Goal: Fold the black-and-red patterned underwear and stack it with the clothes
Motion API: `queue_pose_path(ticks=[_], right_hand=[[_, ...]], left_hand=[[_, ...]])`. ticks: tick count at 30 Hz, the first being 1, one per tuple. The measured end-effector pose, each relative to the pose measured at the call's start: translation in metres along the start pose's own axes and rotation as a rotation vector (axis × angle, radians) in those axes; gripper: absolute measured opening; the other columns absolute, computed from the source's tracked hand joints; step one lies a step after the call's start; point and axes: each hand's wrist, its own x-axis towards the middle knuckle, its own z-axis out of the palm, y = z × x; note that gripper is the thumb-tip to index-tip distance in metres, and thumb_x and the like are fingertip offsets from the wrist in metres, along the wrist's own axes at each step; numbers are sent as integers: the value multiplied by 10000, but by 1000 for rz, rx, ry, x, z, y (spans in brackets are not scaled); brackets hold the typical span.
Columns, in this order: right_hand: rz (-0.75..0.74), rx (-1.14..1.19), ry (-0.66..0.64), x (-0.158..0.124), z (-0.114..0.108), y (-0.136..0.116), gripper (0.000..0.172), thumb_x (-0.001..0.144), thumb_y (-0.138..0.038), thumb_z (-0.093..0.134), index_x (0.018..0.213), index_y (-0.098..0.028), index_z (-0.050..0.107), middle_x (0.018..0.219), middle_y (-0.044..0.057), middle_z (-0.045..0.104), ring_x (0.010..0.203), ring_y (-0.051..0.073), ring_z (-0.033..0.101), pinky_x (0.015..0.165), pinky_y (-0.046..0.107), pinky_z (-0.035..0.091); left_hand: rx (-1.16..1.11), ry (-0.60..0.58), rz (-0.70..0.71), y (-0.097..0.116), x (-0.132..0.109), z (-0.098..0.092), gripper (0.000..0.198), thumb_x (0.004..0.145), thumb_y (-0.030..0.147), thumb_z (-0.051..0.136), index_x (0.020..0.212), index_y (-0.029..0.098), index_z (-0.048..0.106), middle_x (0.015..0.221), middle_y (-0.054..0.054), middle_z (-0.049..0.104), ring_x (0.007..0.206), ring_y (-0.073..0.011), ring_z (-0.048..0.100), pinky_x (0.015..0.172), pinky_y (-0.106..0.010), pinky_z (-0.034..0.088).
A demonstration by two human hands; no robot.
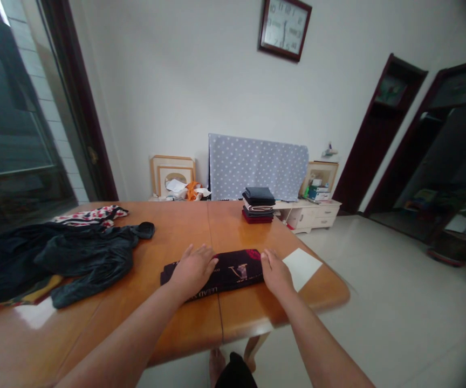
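A dark garment with pale lettering and a red print lies folded into a long, narrow bundle across the wooden table. Resting on its left part is my left hand, palm down with the fingers stretched out. At the bundle's right end, my right hand touches the edge, fingers extended. Both hands are open, though the underside of each is hidden. Beyond the bundle stands a neat stack of folded clothes. Unfolded dark clothes lie in a heap to the left, beside a red-and-white patterned piece.
The wooden table has a rounded right corner, with a white sheet near it. Behind the table, a dotted cloth covers something on a low white cabinet. A potted plant stands at far right.
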Motion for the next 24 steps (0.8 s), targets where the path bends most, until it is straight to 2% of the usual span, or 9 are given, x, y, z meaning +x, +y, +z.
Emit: queue_pose_path(ticks=[4,7,10,14,17,21,24], right_hand=[[105,149,70,1,-2,14,580,997,-445,267,1355,-109,575,1366,149,601,1301,239,534,1120,360,371],[183,188,125,2,-8,27,580,983,-440,280,1343,-102,585,1341,149,620,1282,250,551,1107,375,387],[216,175,143,6,-15,33,584,982,-435,272,1349,-100,579,1354,150,609,1292,257,540,1109,385,382],[173,128,115,18,-18,14,577,997,-421,247,1379,-110,548,1396,124,581,1312,224,517,1121,326,354],[153,-37,-2,27,-17,-9,549,1012,-388,225,1408,-142,513,1424,116,556,1309,200,511,1092,297,362],[226,-155,-100,26,-14,-21,485,918,-440,485,1283,-149,617,1229,192,664,1180,320,588,997,441,415],[237,-157,-103,20,-11,-13,438,842,-360,595,1243,-189,635,1161,164,690,1135,321,601,955,436,421]], left_hand=[[68,-92,41,7,0,18,605,966,614,344,1469,295,447,1587,-77,359,1477,-335,258,1164,-596,178],[81,-143,51,3,-7,29,679,946,675,306,1504,300,400,1602,-78,325,1481,-337,249,1167,-582,179],[78,-157,52,0,-9,30,707,935,700,294,1515,305,382,1613,-74,300,1487,-337,232,1170,-580,172],[77,-172,67,0,-8,28,714,926,708,311,1523,320,362,1621,-68,279,1492,-341,214,1169,-590,159],[73,-179,68,0,-8,27,708,926,705,318,1529,335,344,1624,-60,273,1495,-338,206,1172,-586,152],[67,-179,57,-1,-9,27,705,927,704,321,1529,337,346,1624,-61,273,1496,-335,206,1175,-582,151],[56,-177,55,-2,-9,27,698,929,700,323,1531,347,338,1626,-59,268,1497,-331,203,1177,-585,142]])
